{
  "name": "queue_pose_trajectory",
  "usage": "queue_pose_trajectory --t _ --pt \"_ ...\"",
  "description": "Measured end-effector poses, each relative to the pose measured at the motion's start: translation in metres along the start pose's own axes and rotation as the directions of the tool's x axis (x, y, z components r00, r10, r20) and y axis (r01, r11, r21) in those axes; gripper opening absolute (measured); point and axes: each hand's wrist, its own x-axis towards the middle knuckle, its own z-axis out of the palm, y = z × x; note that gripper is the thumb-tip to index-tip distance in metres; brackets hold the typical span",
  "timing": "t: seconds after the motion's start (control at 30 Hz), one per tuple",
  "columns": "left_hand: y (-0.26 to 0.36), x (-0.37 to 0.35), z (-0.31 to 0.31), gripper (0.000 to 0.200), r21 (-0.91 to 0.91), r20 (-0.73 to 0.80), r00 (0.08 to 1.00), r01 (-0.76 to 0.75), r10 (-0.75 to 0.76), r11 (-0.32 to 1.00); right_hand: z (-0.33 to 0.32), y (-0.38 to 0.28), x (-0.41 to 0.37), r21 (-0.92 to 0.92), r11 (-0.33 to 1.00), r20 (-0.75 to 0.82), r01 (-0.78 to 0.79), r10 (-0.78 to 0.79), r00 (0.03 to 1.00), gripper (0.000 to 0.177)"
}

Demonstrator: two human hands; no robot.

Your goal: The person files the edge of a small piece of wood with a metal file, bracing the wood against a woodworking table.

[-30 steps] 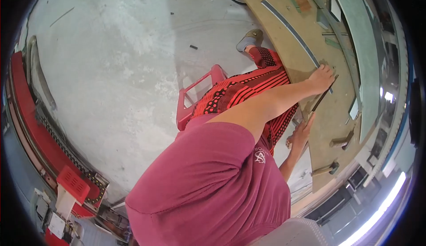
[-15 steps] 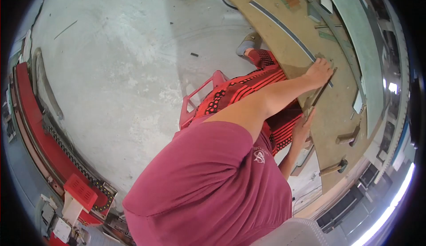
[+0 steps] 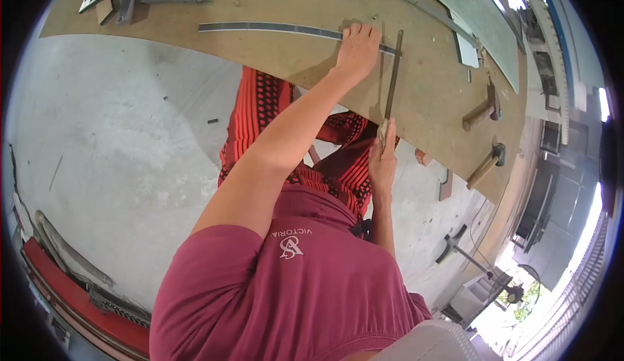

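In the head view, the left hand (image 3: 356, 47) pressed open-fingered on the metal strip (image 3: 273, 28), which lay crosswise on the counter (image 3: 429, 101). The right hand (image 3: 382, 160) clenched the handle of the file (image 3: 392, 75) at the counter's near edge. The file's long axis ran straight away from it, with the tip at the strip, just beside the left hand.

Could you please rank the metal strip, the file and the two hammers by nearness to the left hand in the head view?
1. metal strip, under the left hand.
2. file, just right.
3. upper hammer, farther right.
4. lower hammer, at the board's near edge.
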Motion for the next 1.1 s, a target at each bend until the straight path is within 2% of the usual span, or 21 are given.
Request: queue_pose_trajectory --t 0.07,0.17,0.37,0.5,0.57,0.6,0.67,0.8,0.9,0.97,1.0,1.07,1.1 --pt "0.004 -0.003 -0.002 0.013 -0.01 0.016 1.0 -0.001 0.001 1.0 -0.001 -0.002 -0.002 -0.035 0.999 0.048 -0.005 0.006 0.999 0.052" --pt "0.005 0.003 -0.008 0.015 0.013 -0.001 1.0 -0.008 0.008 1.0 0.001 -0.002 0.001 0.057 0.998 0.061 -0.019 0.015 0.998 0.053" --pt "0.012 0.004 0.0 0.016 0.04 -0.042 0.999 0.036 -0.034 0.999 -0.002 -0.005 0.006 0.068 0.997 0.081 -0.025 0.019 0.997 0.052" --pt "0.012 0.004 0.002 0.017 0.061 -0.062 0.998 0.034 -0.03 0.998 -0.004 -0.005 0.007 0.058 0.994 0.123 -0.096 0.088 0.988 0.053" --pt "0.012 0.004 0.0 0.017 0.06 -0.038 0.999 0.039 -0.036 0.997 -0.003 -0.003 0.009 0.041 0.998 0.067 0.05 -0.053 0.996 0.053" --pt "0.013 0.004 0.0 0.018 0.051 -0.016 0.999 0.046 -0.045 0.998 -0.003 -0.003 0.009 0.045 0.998 0.066 0.05 -0.053 0.996 0.053" --pt "0.013 0.005 0.0 0.018 0.057 -0.02 0.999 0.04 -0.039 0.998 -0.004 -0.002 0.007 0.083 0.996 0.127 -0.046 0.035 0.991 0.053" --pt "0.012 0.005 0.003 0.018 0.067 -0.039 0.999 0.034 -0.031 0.997 -0.006 -0.005 0.007 0.056 0.998 0.109 -0.001 -0.005 0.994 0.053" --pt "0.012 0.005 0.004 0.018 0.06 -0.06 0.998 0.027 -0.023 0.998 -0.007 -0.005 0.009 0.057 0.996 0.155 -0.067 0.058 0.986 0.053" --pt "0.011 0.004 0.003 0.018 0.068 -0.055 0.998 0.026 -0.022 0.997 -0.004 -0.003 0.014 0.051 0.995 0.089 0.084 -0.088 0.992 0.053" --pt "0.011 0.005 0.003 0.018 0.073 -0.051 0.998 0.023 -0.019 0.997 -0.004 -0.005 0.018 0.053 0.995 0.088 0.085 -0.089 0.992 0.053" --pt "0.01 0.005 0.003 0.018 0.067 -0.055 0.998 0.015 -0.011 0.998 -0.008 -0.011 0.024 0.051 0.997 0.167 -0.06 0.051 0.985 0.053" --pt "0.01 0.004 0.003 0.018 0.06 -0.057 0.998 0.01 -0.006 0.998 -0.008 -0.011 0.023 0.052 0.997 0.167 -0.059 0.05 0.985 0.053"
